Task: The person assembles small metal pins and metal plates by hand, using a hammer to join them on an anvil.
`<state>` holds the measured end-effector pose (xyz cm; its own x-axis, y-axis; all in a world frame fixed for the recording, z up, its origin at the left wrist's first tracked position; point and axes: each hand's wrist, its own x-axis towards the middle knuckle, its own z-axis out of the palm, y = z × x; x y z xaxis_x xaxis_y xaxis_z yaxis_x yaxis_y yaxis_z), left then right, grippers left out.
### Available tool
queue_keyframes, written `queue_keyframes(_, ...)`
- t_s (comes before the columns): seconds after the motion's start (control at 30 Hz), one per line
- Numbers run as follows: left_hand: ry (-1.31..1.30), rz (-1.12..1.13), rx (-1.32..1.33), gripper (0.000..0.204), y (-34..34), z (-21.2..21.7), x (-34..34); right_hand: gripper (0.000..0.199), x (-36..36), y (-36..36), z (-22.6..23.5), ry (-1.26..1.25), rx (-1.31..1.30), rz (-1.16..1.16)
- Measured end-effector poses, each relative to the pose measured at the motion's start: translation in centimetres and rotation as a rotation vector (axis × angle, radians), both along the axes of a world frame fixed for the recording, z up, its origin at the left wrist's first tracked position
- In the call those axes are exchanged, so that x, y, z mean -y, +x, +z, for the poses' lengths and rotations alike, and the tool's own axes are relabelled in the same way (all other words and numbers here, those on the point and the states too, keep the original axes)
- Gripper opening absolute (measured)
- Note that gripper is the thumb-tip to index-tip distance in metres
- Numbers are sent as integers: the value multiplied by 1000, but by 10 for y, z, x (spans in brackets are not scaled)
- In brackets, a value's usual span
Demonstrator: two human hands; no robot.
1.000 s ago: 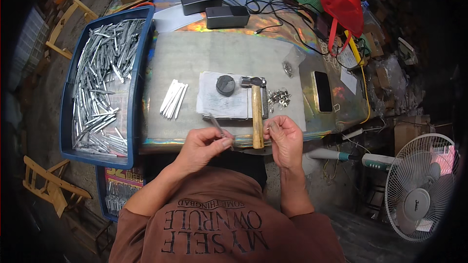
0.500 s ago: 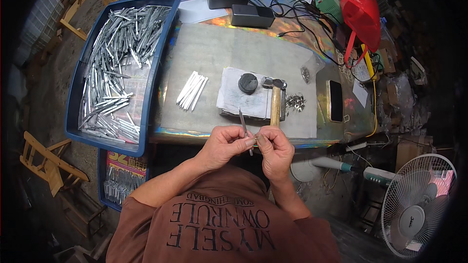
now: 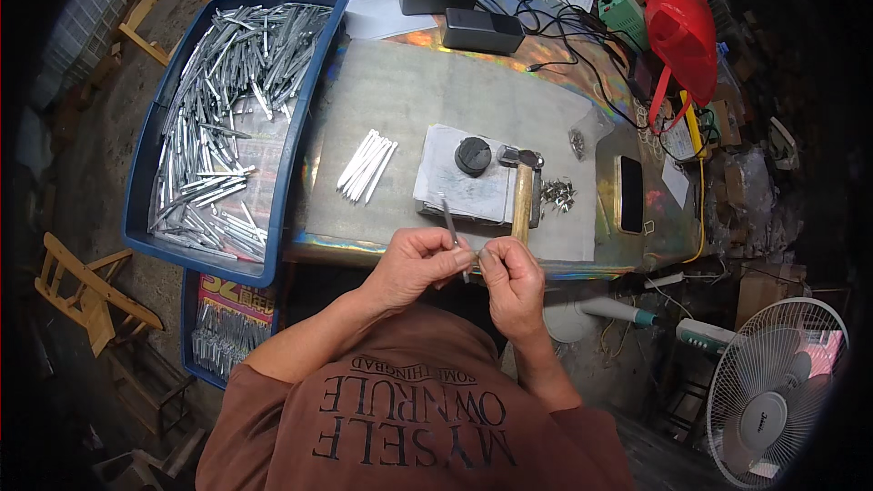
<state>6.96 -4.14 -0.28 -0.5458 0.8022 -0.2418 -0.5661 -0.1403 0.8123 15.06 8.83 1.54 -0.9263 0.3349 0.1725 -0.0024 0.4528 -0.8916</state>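
In front of my body, at the table's near edge, my left hand (image 3: 420,265) is closed around a thin grey metal strip (image 3: 448,215). Its upper end sticks up above the fingers and its lower end shows beneath them. Thumb and finger of my right hand (image 3: 512,284) are pinched right beside the left thumb; what they hold is too small to make out. Just beyond both hands lies a block covered with pale paper (image 3: 441,184), bearing a black round piece (image 3: 472,156). A hammer (image 3: 522,200) rests by its right side, its wooden handle toward me.
A blue tray (image 3: 136,218) full of metal strips stands left. Several pale strips (image 3: 367,166) lie beside the block; small metal bits (image 3: 558,195) and a phone (image 3: 627,194) lie right of it. Black boxes (image 3: 483,31) and cables fill the back. A fan (image 3: 773,400) stands lower right.
The view has shifted slightly, so the table's things appear a little farther right. Both hands keep nearly the same pose, fingertips together around the strip.
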Motion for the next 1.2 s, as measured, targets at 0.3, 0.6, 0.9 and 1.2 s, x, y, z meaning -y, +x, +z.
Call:
queue_keyframes(0.3, 166, 241, 312, 12, -1, -3, -1, 12, 20, 2, -8, -647, 47, -67)
queue_keyframes(0.6, 163, 243, 291, 14, 1, -4, -3, 14, 19, 1, -9, -686, 35, -69)
queue_keyframes(0.9, 134, 303, 73, 10, 9, -9, -5, 11, 21, 3, -16, -736, -33, -90)
queue_keyframes(1.2, 135, 329, -10, 9, 11, -15, -6, 10, 24, 1, -19, -828, -64, -114)
